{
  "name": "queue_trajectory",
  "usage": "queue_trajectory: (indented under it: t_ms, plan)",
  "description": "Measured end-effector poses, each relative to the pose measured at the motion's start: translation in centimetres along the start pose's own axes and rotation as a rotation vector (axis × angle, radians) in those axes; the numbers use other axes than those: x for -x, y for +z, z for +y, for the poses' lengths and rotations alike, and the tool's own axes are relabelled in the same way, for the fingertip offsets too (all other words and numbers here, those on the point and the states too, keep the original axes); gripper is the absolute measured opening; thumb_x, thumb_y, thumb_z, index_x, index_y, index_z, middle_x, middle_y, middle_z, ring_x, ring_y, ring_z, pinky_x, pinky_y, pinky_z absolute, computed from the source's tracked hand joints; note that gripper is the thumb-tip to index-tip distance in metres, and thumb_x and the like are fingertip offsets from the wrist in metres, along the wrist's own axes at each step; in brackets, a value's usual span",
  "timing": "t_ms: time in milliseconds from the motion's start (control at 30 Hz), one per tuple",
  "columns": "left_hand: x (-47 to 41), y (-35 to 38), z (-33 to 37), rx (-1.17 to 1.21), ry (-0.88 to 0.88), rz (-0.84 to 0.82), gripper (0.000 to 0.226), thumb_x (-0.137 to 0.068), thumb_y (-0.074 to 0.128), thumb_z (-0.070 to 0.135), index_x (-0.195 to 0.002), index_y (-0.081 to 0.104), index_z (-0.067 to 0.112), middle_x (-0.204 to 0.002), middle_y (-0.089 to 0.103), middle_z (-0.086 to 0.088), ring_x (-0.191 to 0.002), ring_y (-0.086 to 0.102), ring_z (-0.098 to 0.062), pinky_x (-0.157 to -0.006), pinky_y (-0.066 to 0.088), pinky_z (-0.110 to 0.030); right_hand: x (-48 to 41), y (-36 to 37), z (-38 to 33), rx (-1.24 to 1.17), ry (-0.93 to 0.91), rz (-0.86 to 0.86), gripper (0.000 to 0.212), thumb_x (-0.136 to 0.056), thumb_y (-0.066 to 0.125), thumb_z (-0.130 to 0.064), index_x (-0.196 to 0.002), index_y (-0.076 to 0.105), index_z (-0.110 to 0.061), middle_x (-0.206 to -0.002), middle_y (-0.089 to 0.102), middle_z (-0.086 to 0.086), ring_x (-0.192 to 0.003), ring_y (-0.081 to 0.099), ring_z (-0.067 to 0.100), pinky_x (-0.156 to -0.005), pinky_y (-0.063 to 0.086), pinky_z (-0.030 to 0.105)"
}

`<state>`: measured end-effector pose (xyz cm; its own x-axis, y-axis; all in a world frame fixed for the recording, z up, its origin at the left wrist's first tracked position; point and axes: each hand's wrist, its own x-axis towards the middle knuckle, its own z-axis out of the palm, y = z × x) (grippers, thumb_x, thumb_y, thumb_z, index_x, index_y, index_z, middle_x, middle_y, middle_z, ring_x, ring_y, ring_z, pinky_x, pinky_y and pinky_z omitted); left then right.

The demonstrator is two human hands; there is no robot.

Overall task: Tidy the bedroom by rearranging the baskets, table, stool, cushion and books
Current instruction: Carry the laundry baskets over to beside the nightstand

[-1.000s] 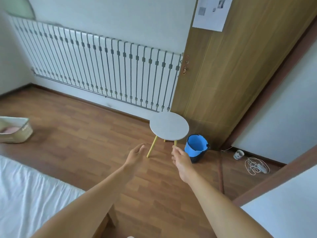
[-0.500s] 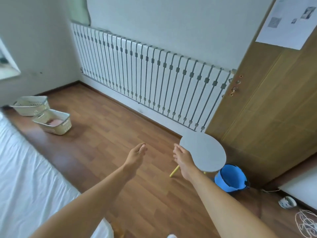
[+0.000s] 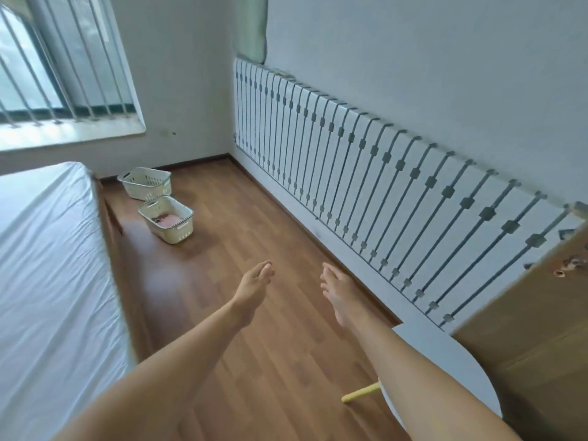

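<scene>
Two hands stretching forward above floor [image 3: 254, 218], gripping nothing: left hand [image 3: 254, 283], right hand [image 3: 339, 292], fingers lying straight, relaxed. Far basket [image 3: 144, 183] and near basket [image 3: 167, 222] sitting near floor's far corner beside bed [image 3: 47, 265]. Round table [image 3: 445, 370] standing at floor's right edge, by door [image 3: 525, 329].

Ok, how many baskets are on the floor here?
2. The far basket stands below the window, beside the bed. The near basket stands just in front of it, with something pink inside. The bed may hide others.
</scene>
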<state>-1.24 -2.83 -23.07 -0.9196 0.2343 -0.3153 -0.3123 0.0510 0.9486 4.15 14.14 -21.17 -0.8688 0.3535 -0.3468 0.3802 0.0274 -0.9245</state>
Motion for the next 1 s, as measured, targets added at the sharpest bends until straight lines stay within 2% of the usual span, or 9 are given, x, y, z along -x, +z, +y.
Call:
queue_trajectory:
  t_ms: [167,333,400,500,600,700,733,833,1000]
  plan:
    - [-4.8,0.8,2.3,0.043,0.004,0.109,0.037,-0.103,0.037,0.027,-0.136,0.047,0.013,-0.122,0.055,-0.004,-0.113,0.05,-0.016,-0.095,0.033,-0.026,-7.4,-1.5,-3.5,0.069,-0.034,-0.084,0.046,-0.103,0.034,-0.03,-0.146,0.036,-0.012,-0.144,0.044,0.008,-0.12,0.048,0.021,-0.113,0.034,0.04]
    - [-8.4,-1.0,3.3,0.049,0.004,0.232,0.024,-0.103,0.036,0.027,-0.12,0.052,0.022,-0.117,0.055,-0.001,-0.112,0.051,-0.016,-0.094,0.035,-0.026,-13.2,0.6,-4.8,0.103,-0.028,-0.158,0.042,-0.102,0.037,-0.029,-0.139,0.046,-0.012,-0.137,0.051,0.016,-0.125,0.05,0.031,-0.111,0.036,0.042]
    - [-9.8,-2.2,3.6,0.049,0.011,0.265,0.018,-0.103,0.036,0.023,-0.103,0.054,0.026,-0.104,0.054,0.003,-0.099,0.052,-0.012,-0.087,0.038,-0.024,-14.7,2.1,-5.3,0.101,-0.013,-0.199,0.043,-0.102,0.038,-0.027,-0.139,0.045,-0.006,-0.135,0.052,0.018,-0.124,0.051,0.032,-0.11,0.038,0.042]
    - [-12.4,-4.1,4.4,0.03,0.017,0.315,0.03,-0.102,0.035,0.019,-0.075,0.044,0.031,-0.086,0.044,0.007,-0.078,0.043,-0.007,-0.067,0.034,-0.017,-17.4,4.7,-6.6,0.107,-0.01,-0.263,0.042,-0.103,0.038,-0.023,-0.138,0.044,-0.001,-0.136,0.051,0.02,-0.125,0.05,0.033,-0.11,0.038,0.042]
    - [-15.4,-6.1,5.0,0.002,0.006,0.355,0.03,-0.102,0.036,0.02,-0.075,0.043,0.031,-0.082,0.043,0.009,-0.081,0.042,-0.011,-0.064,0.032,-0.02,-20.4,7.1,-7.9,0.101,-0.031,-0.31,0.042,-0.103,0.037,-0.022,-0.141,0.041,-0.006,-0.135,0.051,0.016,-0.125,0.05,0.033,-0.109,0.039,0.039]
    - [-18.9,-8.4,5.5,0.027,0.018,0.398,0.017,-0.102,0.038,0.023,-0.095,0.051,0.031,-0.092,0.052,0.009,-0.09,0.049,-0.011,-0.077,0.038,-0.022,-24.0,9.8,-9.4,0.143,-0.07,-0.323,0.042,-0.102,0.039,-0.026,-0.14,0.044,-0.008,-0.134,0.054,0.013,-0.113,0.056,0.027,-0.107,0.041,0.039]
    - [-20.5,-9.5,5.8,0.041,0.028,0.409,0.016,-0.102,0.038,0.023,-0.096,0.05,0.031,-0.093,0.052,0.009,-0.088,0.05,-0.01,-0.076,0.038,-0.022,-25.6,11.1,-10.2,0.153,-0.08,-0.327,0.042,-0.102,0.039,-0.027,-0.139,0.046,-0.008,-0.133,0.055,0.017,-0.112,0.057,0.029,-0.107,0.041,0.04]
    - [-24.5,-12.6,7.7,0.017,0.062,0.418,0.028,-0.101,0.037,0.021,-0.075,0.042,0.03,-0.089,0.043,0.004,-0.085,0.042,-0.014,-0.065,0.032,-0.021,-29.9,14.6,-12.8,0.169,-0.089,-0.365,0.041,-0.103,0.037,-0.025,-0.136,0.046,-0.002,-0.133,0.049,0.027,-0.125,0.047,0.039,-0.11,0.037,0.044]
    - [-30.9,-17.8,11.1,0.002,0.038,0.473,0.03,-0.101,0.036,0.021,-0.074,0.044,0.031,-0.092,0.046,0.001,-0.088,0.042,-0.016,-0.065,0.032,-0.023,-36.0,20.4,-17.9,0.17,-0.109,-0.419,0.043,-0.102,0.038,-0.027,-0.142,0.041,-0.008,-0.134,0.053,0.015,-0.12,0.053,0.028,-0.11,0.038,0.039]
